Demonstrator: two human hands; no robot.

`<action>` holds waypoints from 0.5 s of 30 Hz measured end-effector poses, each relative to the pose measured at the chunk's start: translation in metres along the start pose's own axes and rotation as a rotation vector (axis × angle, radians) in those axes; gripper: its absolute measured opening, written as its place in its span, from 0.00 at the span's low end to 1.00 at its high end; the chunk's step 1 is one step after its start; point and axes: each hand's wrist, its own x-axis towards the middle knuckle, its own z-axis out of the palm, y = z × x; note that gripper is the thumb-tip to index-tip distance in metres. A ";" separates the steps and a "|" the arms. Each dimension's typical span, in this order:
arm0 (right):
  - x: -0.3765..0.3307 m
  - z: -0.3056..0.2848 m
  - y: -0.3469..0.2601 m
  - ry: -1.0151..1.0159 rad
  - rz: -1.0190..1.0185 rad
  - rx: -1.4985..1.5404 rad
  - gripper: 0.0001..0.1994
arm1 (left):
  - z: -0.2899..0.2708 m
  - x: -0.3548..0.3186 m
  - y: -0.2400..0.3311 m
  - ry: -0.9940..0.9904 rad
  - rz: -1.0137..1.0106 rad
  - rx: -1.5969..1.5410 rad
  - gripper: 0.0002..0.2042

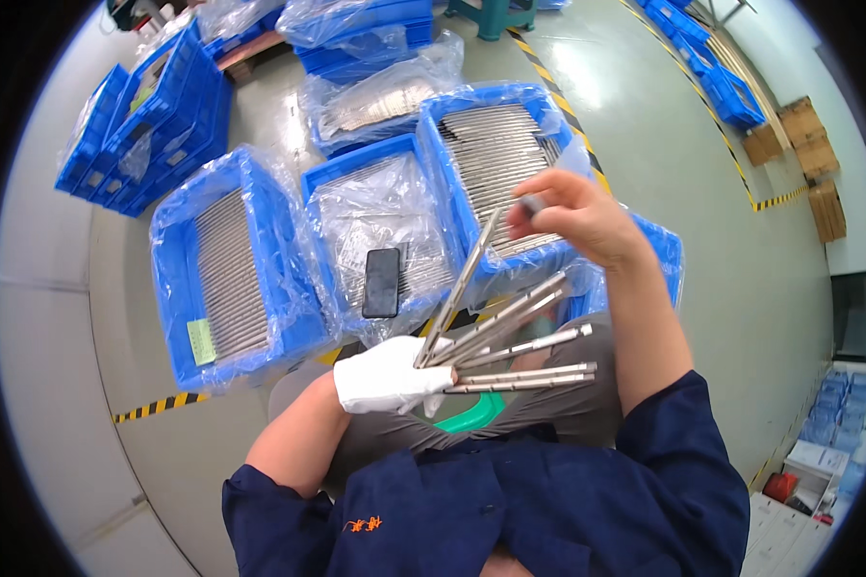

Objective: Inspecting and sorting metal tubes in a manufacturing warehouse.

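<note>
My gloved left hand [390, 377] clamps the fanned metal rods [510, 351] over my lap – my bare right hand [573, 216] pinches the tallest rod's tip, so I should draw it straight out.

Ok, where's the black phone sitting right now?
In the head view the black phone lies left of centre, flat on the clear plastic over the middle blue crate, just above the gloved left hand and its fan of metal rods.

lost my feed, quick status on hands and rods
Left hand, gloved, grips fanned metal rods. Right hand, bare, pinches top of one rod. Phone lies on crate liner.
</note>
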 end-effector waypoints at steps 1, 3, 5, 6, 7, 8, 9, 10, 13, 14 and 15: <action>0.005 0.003 0.009 -0.062 0.031 0.027 0.14 | 0.000 0.001 -0.002 -0.032 -0.001 0.048 0.14; 0.005 0.006 0.009 -0.117 0.007 0.071 0.13 | 0.001 0.002 -0.001 -0.091 0.014 0.070 0.14; 0.003 0.005 0.007 -0.218 -0.034 0.115 0.13 | 0.002 0.002 0.005 -0.091 0.014 0.060 0.15; 0.001 0.003 0.007 -0.221 -0.031 0.116 0.13 | 0.002 0.002 0.005 -0.109 -0.008 0.077 0.15; -0.002 0.002 0.006 -0.208 -0.020 0.057 0.13 | 0.002 0.002 0.005 -0.126 -0.029 0.093 0.15; -0.004 0.000 0.004 -0.196 -0.008 -0.002 0.13 | 0.001 0.003 0.003 -0.142 -0.044 0.106 0.16; -0.006 -0.002 -0.004 -0.221 -0.025 -0.109 0.15 | 0.002 0.003 0.003 -0.136 -0.045 0.100 0.16; -0.006 -0.003 -0.004 -0.230 -0.023 -0.107 0.15 | 0.003 0.004 0.004 -0.142 -0.062 0.083 0.17; -0.004 0.009 0.001 -0.230 0.011 -0.059 0.16 | 0.004 0.004 0.002 -0.144 -0.007 0.013 0.15; -0.003 0.010 0.002 -0.235 0.010 -0.056 0.16 | 0.005 0.003 0.004 -0.134 -0.012 0.012 0.15; -0.003 0.008 0.004 -0.251 -0.009 -0.063 0.16 | 0.005 0.003 0.004 -0.125 -0.015 0.009 0.16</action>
